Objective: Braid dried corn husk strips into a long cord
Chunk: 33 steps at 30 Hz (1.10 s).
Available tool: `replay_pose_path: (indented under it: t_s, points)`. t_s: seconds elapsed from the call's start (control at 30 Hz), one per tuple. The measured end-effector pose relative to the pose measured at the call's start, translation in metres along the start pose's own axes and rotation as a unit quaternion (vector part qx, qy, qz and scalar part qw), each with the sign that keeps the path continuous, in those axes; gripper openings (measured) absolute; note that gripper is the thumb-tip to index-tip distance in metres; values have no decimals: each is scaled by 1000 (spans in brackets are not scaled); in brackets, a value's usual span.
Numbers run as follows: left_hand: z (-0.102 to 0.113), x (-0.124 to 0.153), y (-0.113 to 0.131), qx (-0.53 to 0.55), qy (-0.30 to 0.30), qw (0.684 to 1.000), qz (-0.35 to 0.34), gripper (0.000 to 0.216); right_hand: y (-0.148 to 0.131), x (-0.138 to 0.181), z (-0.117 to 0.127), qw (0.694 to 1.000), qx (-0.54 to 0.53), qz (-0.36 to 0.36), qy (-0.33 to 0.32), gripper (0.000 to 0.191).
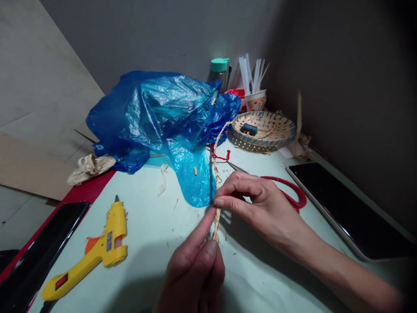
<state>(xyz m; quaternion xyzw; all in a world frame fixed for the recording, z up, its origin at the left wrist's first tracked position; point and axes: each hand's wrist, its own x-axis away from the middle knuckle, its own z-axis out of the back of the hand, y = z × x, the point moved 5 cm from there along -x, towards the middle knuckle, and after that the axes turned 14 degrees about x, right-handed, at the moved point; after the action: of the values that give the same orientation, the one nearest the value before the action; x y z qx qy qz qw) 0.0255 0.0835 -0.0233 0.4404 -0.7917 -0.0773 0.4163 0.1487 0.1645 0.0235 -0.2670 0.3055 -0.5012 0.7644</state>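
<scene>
A braided straw cord (pixel 215 174) runs from the woven basket (pixel 286 130) down toward me, with a red thread (pixel 223 156) tied round it partway. My left hand (pixel 195 269), at the bottom centre, pinches the cord's near end between thumb and fingers. From the right, my right hand (pixel 257 202) pinches the same cord just above the left hand. Both hands are closed on it above the pale tabletop (pixel 150 217).
A yellow glue gun (pixel 94 254) lies at the left front. Red-handled scissors (pixel 286 191) lie behind my right hand. A crumpled blue plastic bag (pixel 159 121) fills the middle back. Dark tablets lie at the right (pixel 342 204) and far left (pixel 39 252). A cup of white sticks (pixel 254 93) and a bottle (pixel 219 74) stand by the wall.
</scene>
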Motion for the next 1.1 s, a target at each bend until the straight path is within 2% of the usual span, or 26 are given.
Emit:
replay_pose_path:
  t_s: [0.1,0.3,0.37,0.5,0.57,0.63,0.7,0.77,0.83,0.97,1.1]
  points:
    - [-1,0,-1,6,-2,1000,3,73,-2,4,4,999,27,-6,18,15]
    - [1,-1,-1,-10,2,1000,-1,65,-15,15,8,977,180,90,75,19]
    - [0,-1,-1,-10,0,1000,1,66,-15,18,7,979,170,79,79,18]
    - [-4,0,2,-12,-12,1000,8,70,-15,23,8,996,78,32,33,20]
    - [-6,1,3,-18,-21,1000,11,70,-16,24,17,998,60,17,20,23]
    - [-6,2,4,-22,-27,999,15,68,-12,25,36,994,97,9,58,30]
    - [-6,3,5,-21,-29,999,17,66,-4,26,58,970,204,-6,131,38]
    - [-5,4,5,-18,-35,999,13,66,7,27,68,937,313,-29,152,36]
    - [-3,3,6,-11,-44,999,11,65,18,29,65,909,396,-37,125,30]
    - [1,3,6,7,-61,998,14,61,34,35,40,851,524,-10,39,27]
    - [3,3,8,18,-73,997,-2,55,44,40,30,842,539,7,22,26]
